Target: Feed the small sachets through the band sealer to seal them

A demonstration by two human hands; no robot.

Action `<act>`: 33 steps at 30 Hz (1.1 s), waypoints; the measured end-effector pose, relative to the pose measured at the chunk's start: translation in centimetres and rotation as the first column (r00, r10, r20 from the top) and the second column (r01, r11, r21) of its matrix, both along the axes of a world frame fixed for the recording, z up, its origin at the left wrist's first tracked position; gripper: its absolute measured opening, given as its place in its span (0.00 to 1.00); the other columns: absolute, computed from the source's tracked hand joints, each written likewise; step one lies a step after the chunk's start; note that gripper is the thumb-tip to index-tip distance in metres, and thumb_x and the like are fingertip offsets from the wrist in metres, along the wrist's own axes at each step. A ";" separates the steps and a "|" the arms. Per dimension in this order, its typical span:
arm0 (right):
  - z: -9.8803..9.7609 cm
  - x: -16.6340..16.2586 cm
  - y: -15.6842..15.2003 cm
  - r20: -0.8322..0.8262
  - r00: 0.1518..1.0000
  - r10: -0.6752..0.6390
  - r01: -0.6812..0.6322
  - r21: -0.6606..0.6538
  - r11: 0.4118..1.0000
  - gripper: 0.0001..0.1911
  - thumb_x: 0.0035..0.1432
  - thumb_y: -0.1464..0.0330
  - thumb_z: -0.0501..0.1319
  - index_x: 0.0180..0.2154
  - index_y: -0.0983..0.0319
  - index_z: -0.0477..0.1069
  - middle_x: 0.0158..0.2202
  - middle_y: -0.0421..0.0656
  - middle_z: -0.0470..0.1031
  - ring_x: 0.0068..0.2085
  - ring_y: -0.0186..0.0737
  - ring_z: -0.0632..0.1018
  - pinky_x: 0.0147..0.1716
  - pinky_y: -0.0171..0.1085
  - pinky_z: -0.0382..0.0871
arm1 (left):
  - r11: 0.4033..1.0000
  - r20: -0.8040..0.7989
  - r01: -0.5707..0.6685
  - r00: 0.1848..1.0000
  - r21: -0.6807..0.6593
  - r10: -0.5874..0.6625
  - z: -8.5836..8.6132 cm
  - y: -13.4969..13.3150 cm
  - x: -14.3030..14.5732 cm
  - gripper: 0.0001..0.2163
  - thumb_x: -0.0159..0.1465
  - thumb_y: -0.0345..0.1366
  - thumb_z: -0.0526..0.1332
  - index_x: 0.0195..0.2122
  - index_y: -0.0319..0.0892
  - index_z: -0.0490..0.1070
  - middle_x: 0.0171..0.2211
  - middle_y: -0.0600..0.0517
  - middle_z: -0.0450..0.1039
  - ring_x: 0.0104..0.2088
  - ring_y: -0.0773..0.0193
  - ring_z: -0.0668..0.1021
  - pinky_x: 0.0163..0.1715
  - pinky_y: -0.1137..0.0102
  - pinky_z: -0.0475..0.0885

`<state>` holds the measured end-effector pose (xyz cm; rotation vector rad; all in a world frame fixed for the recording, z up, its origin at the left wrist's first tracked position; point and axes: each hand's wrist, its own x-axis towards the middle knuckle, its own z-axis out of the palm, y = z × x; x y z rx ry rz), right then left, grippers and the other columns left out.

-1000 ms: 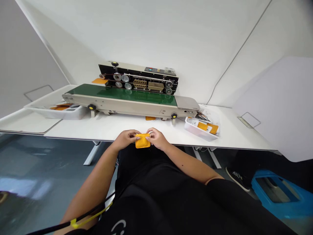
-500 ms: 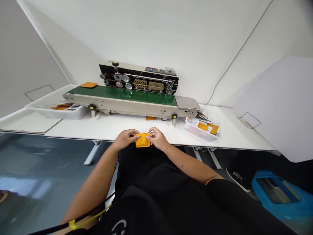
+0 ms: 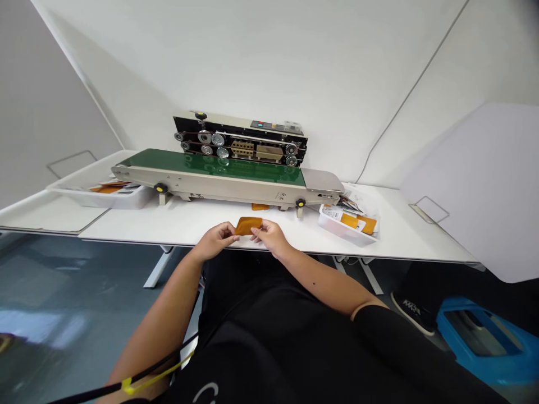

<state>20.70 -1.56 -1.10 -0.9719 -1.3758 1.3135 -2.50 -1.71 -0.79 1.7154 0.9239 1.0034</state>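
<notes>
Between my hands, just above the table's front edge, is a small flat orange pouch (image 3: 247,225). My left hand (image 3: 217,241) pinches its lower left corner. On the other side my right hand (image 3: 273,238) grips the right part, thumb on the near face and fingers partly hidden behind. Past my hands stands a band sealing machine (image 3: 242,143) with wheels and heater blocks, its green conveyor belt (image 3: 189,163) running in front. Part of another orange pouch (image 3: 260,207) shows on the table beneath the conveyor.
At the conveyor's left end a white bin (image 3: 101,199) holds orange and silvery pouches. A smaller clear bin (image 3: 347,230) on the right is full of pouches. A blue bin (image 3: 484,331) stands on the floor at right, close to another person's shoe (image 3: 410,311).
The pouch in my hands has tilted and moved slightly up, away from my body. An orange pouch that lay on the belt's left end is gone from there.
</notes>
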 end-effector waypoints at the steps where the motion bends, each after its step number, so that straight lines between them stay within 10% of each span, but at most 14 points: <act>1: 0.8 0.5 0.7 -0.022 0.999 -0.032 0.032 0.025 0.999 0.21 0.53 0.53 0.71 0.42 0.61 0.75 0.27 0.38 0.77 0.26 0.36 0.80 0.27 0.34 0.74 | 1.000 -0.017 0.004 1.000 0.012 -0.004 0.0 -0.1 0.0 0.16 0.61 0.49 0.70 0.35 0.43 0.70 0.39 0.47 0.82 0.39 0.58 0.82 0.40 0.65 0.75; 8: 11.9 8.4 9.2 -0.086 0.933 -0.351 0.358 0.342 0.869 0.21 0.55 0.53 0.71 0.42 0.60 0.72 0.27 0.35 0.77 0.17 0.27 0.71 0.16 0.27 0.62 | 1.000 -0.022 0.006 1.000 0.020 -0.005 0.2 -0.2 0.0 0.15 0.63 0.48 0.69 0.39 0.43 0.72 0.46 0.44 0.81 0.44 0.57 0.81 0.46 0.62 0.75; 12: 15.6 12.6 14.0 -0.109 0.783 -0.612 0.614 0.291 0.734 0.10 0.65 0.62 0.65 0.41 0.62 0.70 0.24 0.35 0.74 0.19 0.27 0.74 0.18 0.24 0.64 | 0.999 -0.038 0.002 0.999 0.033 0.000 0.4 -0.3 -0.1 0.14 0.63 0.48 0.68 0.39 0.42 0.74 0.44 0.44 0.81 0.43 0.56 0.81 0.45 0.63 0.76; 18: 14.9 15.0 17.3 0.042 0.649 -0.759 0.752 0.112 0.649 0.01 0.65 0.72 0.61 0.38 0.64 0.70 0.19 0.36 0.72 0.16 0.29 0.72 0.14 0.24 0.62 | 0.999 -0.068 0.004 0.998 0.046 -0.001 1.0 -0.8 0.0 0.15 0.64 0.50 0.67 0.36 0.42 0.74 0.41 0.45 0.82 0.43 0.55 0.81 0.45 0.62 0.76; 26: 15.1 12.8 18.3 0.156 0.813 -0.561 0.571 -0.018 0.821 0.05 0.63 0.76 0.64 0.33 0.66 0.72 0.17 0.40 0.72 0.15 0.30 0.72 0.14 0.25 0.62 | 0.999 -0.078 0.012 0.997 0.053 -0.008 0.9 -0.7 -0.1 0.15 0.65 0.50 0.66 0.34 0.42 0.75 0.40 0.46 0.82 0.42 0.56 0.81 0.45 0.64 0.75; 33: 15.6 11.8 18.8 0.103 0.693 -0.714 0.714 0.037 0.699 0.05 0.63 0.76 0.59 0.34 0.63 0.70 0.16 0.36 0.68 0.16 0.30 0.70 0.15 0.25 0.60 | 0.999 -0.067 0.012 0.998 0.043 -0.009 0.5 -0.6 -0.2 0.14 0.64 0.49 0.66 0.35 0.42 0.75 0.38 0.46 0.82 0.40 0.57 0.81 0.43 0.65 0.75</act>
